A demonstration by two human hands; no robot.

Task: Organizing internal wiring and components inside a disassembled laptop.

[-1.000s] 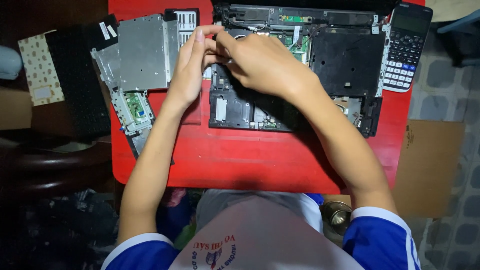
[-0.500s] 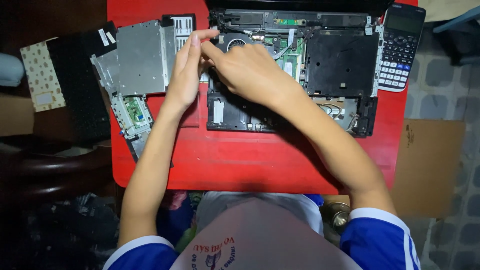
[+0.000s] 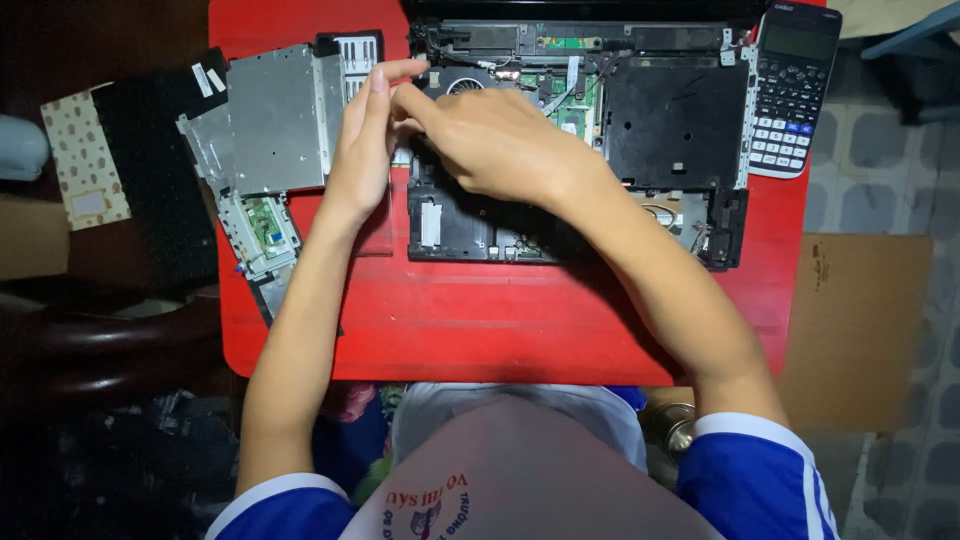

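An opened black laptop base (image 3: 680,120) lies on a red table (image 3: 500,320), its fan and green circuit board bare. My left hand (image 3: 365,150) stands on edge along the base's left side, fingers straight and reaching the upper left corner. My right hand (image 3: 490,140) lies over the base by the fan, fingers bent, its index tip touching the left hand's fingers. Whatever is between the fingertips is hidden.
A grey metal cover plate (image 3: 270,120) and a small part with a green board (image 3: 265,225) lie left of the base. A black keyboard (image 3: 155,170) and a dotted card (image 3: 85,160) sit further left. A calculator (image 3: 790,90) rests at the right. Brown cardboard (image 3: 860,320) lies on the floor.
Both hands stay at the base's upper left corner. My left fingers have stretched a little further up, and my right hand has slid slightly left over the fan.
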